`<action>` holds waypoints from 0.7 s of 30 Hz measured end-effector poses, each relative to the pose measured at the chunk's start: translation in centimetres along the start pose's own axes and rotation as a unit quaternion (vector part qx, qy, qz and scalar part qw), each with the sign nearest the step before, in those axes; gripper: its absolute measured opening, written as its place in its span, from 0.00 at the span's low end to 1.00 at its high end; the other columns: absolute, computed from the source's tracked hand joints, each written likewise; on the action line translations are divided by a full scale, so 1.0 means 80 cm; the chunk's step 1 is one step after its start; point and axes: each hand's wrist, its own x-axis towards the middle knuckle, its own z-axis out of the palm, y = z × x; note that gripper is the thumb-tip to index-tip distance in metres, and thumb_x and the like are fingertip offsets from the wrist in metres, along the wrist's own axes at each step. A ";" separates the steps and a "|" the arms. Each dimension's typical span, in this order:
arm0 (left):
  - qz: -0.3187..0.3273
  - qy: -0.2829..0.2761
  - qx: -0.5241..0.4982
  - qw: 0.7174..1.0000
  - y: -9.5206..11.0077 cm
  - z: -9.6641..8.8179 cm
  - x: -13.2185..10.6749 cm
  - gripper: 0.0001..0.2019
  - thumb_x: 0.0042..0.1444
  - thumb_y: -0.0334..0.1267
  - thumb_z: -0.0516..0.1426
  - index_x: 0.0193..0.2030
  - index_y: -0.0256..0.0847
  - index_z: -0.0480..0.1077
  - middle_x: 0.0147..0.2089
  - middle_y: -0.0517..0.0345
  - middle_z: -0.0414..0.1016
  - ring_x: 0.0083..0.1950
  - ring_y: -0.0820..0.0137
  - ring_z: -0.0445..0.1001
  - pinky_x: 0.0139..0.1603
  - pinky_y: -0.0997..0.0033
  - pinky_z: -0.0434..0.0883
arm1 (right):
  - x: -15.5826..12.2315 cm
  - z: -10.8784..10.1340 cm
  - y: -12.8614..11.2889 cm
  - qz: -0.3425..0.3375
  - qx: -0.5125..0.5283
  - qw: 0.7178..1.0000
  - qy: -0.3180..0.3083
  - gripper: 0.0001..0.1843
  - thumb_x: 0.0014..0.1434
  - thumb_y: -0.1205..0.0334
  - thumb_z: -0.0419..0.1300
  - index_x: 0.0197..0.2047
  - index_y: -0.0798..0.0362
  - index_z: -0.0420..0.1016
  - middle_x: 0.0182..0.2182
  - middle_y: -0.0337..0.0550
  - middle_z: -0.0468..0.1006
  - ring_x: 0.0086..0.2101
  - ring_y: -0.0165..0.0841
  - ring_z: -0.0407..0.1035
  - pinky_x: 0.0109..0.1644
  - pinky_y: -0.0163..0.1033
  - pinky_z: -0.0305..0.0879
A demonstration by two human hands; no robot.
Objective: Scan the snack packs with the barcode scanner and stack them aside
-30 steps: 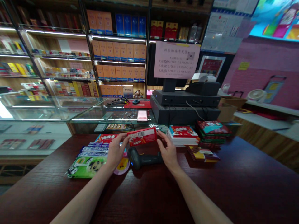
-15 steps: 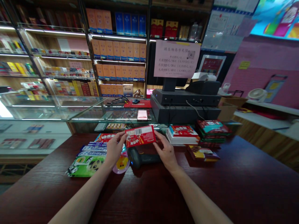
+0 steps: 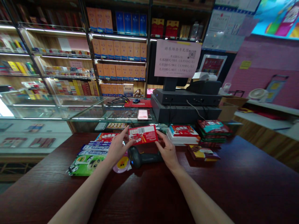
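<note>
Green packet (image 3: pixel 85 165): left on the table (image 3: pixel 140 199), right end behind the left arm (image 3: pixel 93 183)
Scanner (image 3: pixel 146 159): near side of the box (image 3: pixel 148 137), handle tip hard to make out
Right hand (image 3: pixel 167 151): gripping the box's right end, fingers behind it hidden
Left hand (image 3: pixel 118 148): pinching its left end, thumb lower than half a second ago
Box: held up, shifted slightly right, barcode (image 3: pixel 141 130) facing near; I judge a changed grip, no release
Notice (image 3: pixel 177 59): far, above the till (image 3: pixel 187 109), lowest line illegible
</note>
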 end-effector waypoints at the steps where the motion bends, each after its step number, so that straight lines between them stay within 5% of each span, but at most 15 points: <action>1: 0.015 -0.010 0.015 1.000 -0.002 -0.001 0.000 0.39 0.59 0.52 0.58 0.73 0.41 0.52 0.41 0.56 0.77 0.43 0.63 0.75 0.51 0.60 0.68 | 0.000 0.000 0.001 0.005 0.000 1.000 0.002 0.25 0.63 0.67 0.56 0.63 0.46 0.70 0.57 0.46 0.76 0.52 0.38 0.73 0.54 0.45 0.74; 5: 0.045 -0.017 0.070 0.996 -0.006 -0.003 0.001 0.49 0.52 0.54 0.65 0.75 0.44 0.47 0.46 0.52 0.77 0.47 0.59 0.73 0.54 0.54 0.67 | 0.000 0.000 0.000 0.005 0.001 1.000 0.003 0.25 0.63 0.66 0.56 0.63 0.46 0.70 0.57 0.46 0.75 0.52 0.39 0.73 0.53 0.45 0.75; 21: 0.117 0.005 0.210 0.971 -0.002 -0.022 0.002 0.42 0.59 0.49 0.59 0.75 0.41 0.44 0.48 0.50 0.78 0.51 0.57 0.73 0.65 0.50 0.60 | 0.000 0.000 -0.032 -0.100 -0.034 0.994 -0.013 0.24 0.68 0.67 0.53 0.65 0.43 0.68 0.60 0.45 0.74 0.60 0.39 0.68 0.62 0.49 0.70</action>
